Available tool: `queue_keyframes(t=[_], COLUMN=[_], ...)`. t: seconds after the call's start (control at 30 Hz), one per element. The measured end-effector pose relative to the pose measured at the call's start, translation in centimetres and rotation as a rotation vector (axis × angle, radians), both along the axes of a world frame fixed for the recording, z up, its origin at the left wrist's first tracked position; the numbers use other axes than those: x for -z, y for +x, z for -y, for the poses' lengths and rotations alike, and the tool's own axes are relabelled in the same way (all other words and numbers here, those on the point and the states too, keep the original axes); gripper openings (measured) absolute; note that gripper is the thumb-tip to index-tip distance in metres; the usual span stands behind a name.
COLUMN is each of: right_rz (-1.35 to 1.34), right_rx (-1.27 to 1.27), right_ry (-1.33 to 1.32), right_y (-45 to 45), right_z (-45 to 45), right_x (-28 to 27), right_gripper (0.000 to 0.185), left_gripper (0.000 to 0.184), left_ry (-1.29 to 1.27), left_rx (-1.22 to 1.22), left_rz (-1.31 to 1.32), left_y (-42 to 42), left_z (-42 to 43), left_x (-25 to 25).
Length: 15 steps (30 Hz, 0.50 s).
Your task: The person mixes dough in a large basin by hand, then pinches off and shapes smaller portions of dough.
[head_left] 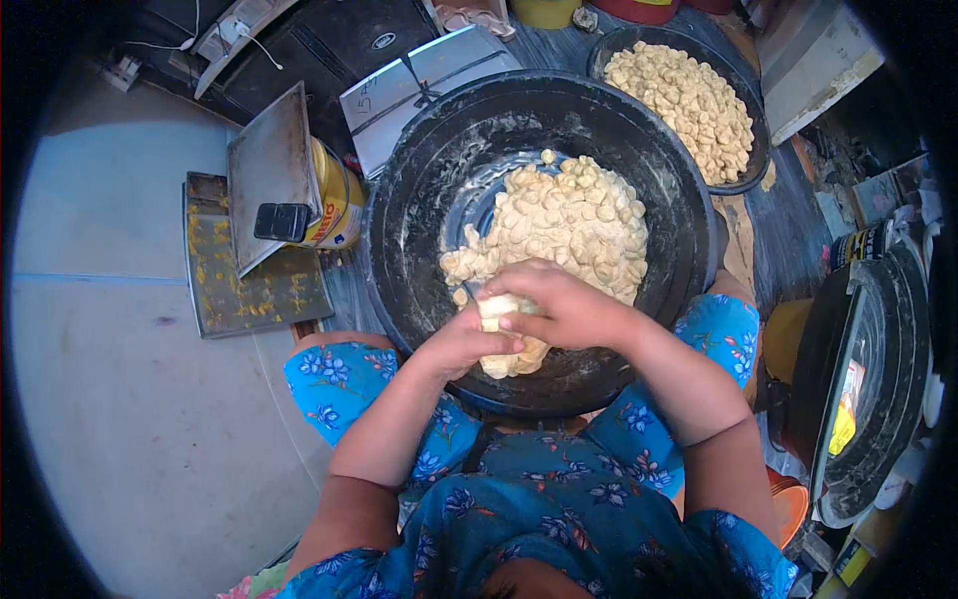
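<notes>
Both my hands are closed around one lump of pale dough (507,311) above the near side of a large black basin (679,190). My left hand (461,344) wraps it from the left, thumb across its front. From the right and above, my right hand (559,301) grips the same lump, fingers bent over its top. The lump's lower end hangs below my thumbs, over the basin. Beyond my hands, a heap of small rounded dough pieces (574,215) covers the middle of the basin floor. Flour smears streak the basin's inner wall.
A smaller black basin (766,150) full of similar dough pieces (689,110) stands at the far right. To the left are a yellow tub (339,200), a leaning tray (269,170), a phone (282,222) and a stained tray (249,285). Another black basin (883,399) leans upright at right.
</notes>
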State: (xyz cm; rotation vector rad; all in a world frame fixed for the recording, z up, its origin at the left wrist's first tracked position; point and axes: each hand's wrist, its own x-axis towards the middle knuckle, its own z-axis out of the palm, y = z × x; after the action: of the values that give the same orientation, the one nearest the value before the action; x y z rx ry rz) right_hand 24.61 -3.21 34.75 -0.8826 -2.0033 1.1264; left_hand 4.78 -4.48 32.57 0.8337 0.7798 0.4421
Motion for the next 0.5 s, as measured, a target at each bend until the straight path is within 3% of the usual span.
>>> queue_keyframes(t=[0.07, 0.17, 0.27, 0.37, 0.4, 0.5], right_rz=[-0.095, -0.650, -0.519, -0.062, -0.073, 0.069], right_rx=[0.024, 0.441, 0.557, 0.479, 0.428, 0.134], right_ry=[-0.271, -0.338, -0.563, -0.039, 0.158, 0.197], right_y=[-0.4, -0.5, 2.4, 2.8, 2.2, 0.6], right_z=[-0.1, -0.7, -1.9, -2.3, -1.7, 0.1], right_x=[0.2, -0.4, -2.0, -0.4, -0.3, -2.2], right_gripper=[0.017, 0.018, 0.018, 0.018, 0.022, 0.025], left_gripper=[0.052, 0.055, 0.053, 0.054, 0.056, 0.063], left_ry=[-0.025, -0.059, -0.088, -0.213, -0.227, -0.249], left_rx=[0.011, -0.005, -0.050, -0.203, -0.238, -0.279], left_rz=[-0.016, 0.028, 0.108, 0.254, 0.284, 0.328], left_y=[0.0, -0.1, -0.2, 0.6, 0.8, 0.5], left_z=[-0.2, -0.6, -0.6, -0.5, -0.7, -1.0], left_x=[0.3, -0.4, -0.3, -0.3, -0.4, -0.9])
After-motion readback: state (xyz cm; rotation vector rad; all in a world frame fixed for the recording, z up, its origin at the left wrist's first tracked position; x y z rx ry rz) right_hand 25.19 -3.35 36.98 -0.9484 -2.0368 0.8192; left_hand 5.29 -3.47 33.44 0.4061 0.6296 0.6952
